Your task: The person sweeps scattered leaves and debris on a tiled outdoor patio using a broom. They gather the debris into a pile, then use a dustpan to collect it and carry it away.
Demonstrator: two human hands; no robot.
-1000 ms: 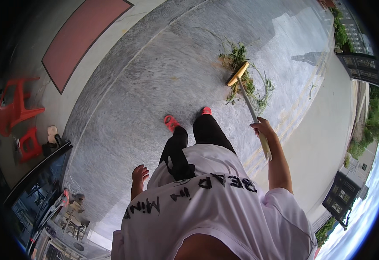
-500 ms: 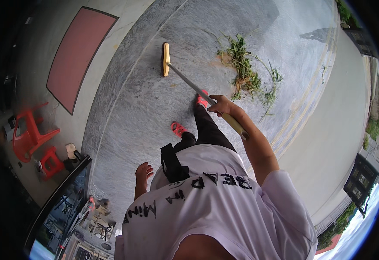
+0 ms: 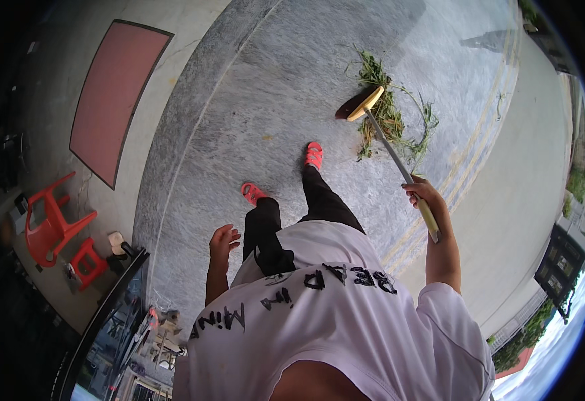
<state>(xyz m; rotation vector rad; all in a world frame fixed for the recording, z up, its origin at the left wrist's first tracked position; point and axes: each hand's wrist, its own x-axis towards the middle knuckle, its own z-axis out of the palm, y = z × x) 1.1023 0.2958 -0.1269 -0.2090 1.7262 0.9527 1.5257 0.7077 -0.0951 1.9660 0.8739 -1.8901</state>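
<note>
My right hand (image 3: 422, 191) is wrapped round the handle of a broom (image 3: 394, 152), near its pale upper end. The broom slants away from me, and its yellow head with dark bristles (image 3: 359, 104) is at the left side of a heap of pulled green grass (image 3: 389, 120), overlapping its edge. Some stems trail out to the right in a loose curve. Beside my body on the left, my left hand (image 3: 223, 239) hangs with nothing in it, its fingers loosely bent and apart.
My feet in red sandals (image 3: 314, 156) stand on grey concrete (image 3: 239, 134). At the left lie a pink mat (image 3: 120, 100), a red plastic chair (image 3: 55, 224) and a red stool (image 3: 87, 264). A dark-framed glass panel (image 3: 115, 314) rises at lower left. Yellowish lines (image 3: 486, 127) run along the right.
My right hand has swung the broom rightward, taking its head from open concrete to the grass heap. My feet have shifted, and the left hand has risen slightly.
</note>
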